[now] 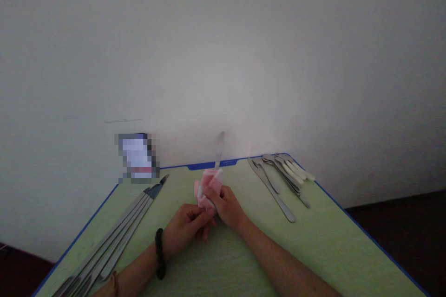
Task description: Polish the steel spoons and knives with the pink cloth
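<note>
In the middle of the head view, a table knife (219, 151) points blade up and away from me. A pink and white cloth (211, 181) is wrapped around its lower part. My right hand (228, 206) is closed on the cloth, pressing it around the knife. Just below and to the left, my left hand (186, 225) is closed in a pinch at the knife's handle end; the handle itself is hidden by the fingers and cloth.
Several long metal knives (121, 227) lie on the left of the green table (209, 274). At the right lie another knife (275, 195), spoons and forks (287, 176), and white-handled cutlery (296, 169). A blurred phone-like device (137, 155) leans against the wall (223, 55).
</note>
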The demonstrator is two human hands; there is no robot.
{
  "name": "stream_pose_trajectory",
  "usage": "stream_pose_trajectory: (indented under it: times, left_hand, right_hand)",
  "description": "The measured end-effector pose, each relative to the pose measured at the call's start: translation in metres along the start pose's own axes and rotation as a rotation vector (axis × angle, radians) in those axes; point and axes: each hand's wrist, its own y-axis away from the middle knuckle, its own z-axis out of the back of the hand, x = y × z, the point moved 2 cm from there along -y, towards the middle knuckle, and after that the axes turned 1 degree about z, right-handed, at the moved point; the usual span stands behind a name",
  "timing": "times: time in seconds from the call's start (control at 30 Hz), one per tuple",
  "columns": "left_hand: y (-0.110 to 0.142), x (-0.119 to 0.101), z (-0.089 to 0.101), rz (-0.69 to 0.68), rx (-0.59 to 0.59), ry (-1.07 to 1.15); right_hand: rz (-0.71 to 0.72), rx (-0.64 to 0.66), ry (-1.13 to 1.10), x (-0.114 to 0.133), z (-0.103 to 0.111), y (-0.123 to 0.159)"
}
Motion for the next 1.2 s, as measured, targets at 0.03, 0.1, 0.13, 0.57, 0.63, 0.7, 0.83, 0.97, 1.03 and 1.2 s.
stream_pose_trajectory:
  times: [0.03, 0.1, 0.13, 0.57, 0.63, 0.7, 0.83, 0.97, 1.03, 1.2]
  left_hand:
    - [-0.0004, 0.0007, 0.0001, 0.001, 0.003, 0.008]
    - [-0.0011, 0.0019, 0.0001, 0.003, 0.0, 0.019]
    - [-0.0013, 0.0023, -0.0001, 0.004, -0.002, 0.023]
    - [-0.0032, 0.0025, -0.0007, 0.008, 0.016, 0.03]
    - [-0.002, 0.0015, -0.0002, -0.001, 0.034, 0.009]
    - [-0.0006, 0.0005, -0.0001, -0.002, 0.056, -0.012]
    - [0.0018, -0.0002, -0.0006, 0.001, 0.113, -0.031]
    - [0.0017, 0.0002, -0.0014, -0.014, 0.138, 0.017]
    - [0.0005, 0.0007, -0.0018, -0.011, 0.118, 0.058]
    - [-0.0024, 0.0027, -0.0031, 0.03, 0.076, 0.03]
  right_hand:
    - [-0.001, -0.007, 0.015, -0.0006, -0.0001, -0.0002]
    - [-0.008, -0.014, 0.042, -0.002, -0.0005, -0.0011]
    - [-0.014, -0.016, 0.052, -0.0025, -0.0007, -0.0016]
    - [-0.03, -0.056, -0.02, -0.0052, -0.0005, -0.0046]
    - [-0.049, -0.07, -0.055, -0.0073, 0.0, -0.0062]
    - [-0.074, -0.095, -0.081, -0.0089, 0.0008, -0.0074]
    - [-0.073, -0.092, -0.081, -0.0077, 0.0011, -0.0067]
    - [-0.031, -0.051, -0.022, -0.003, -0.0003, -0.0033]
    - [-0.018, -0.049, 0.013, -0.0012, -0.0008, -0.002]
    - [-0.012, -0.043, 0.059, 0.0002, -0.0012, -0.001]
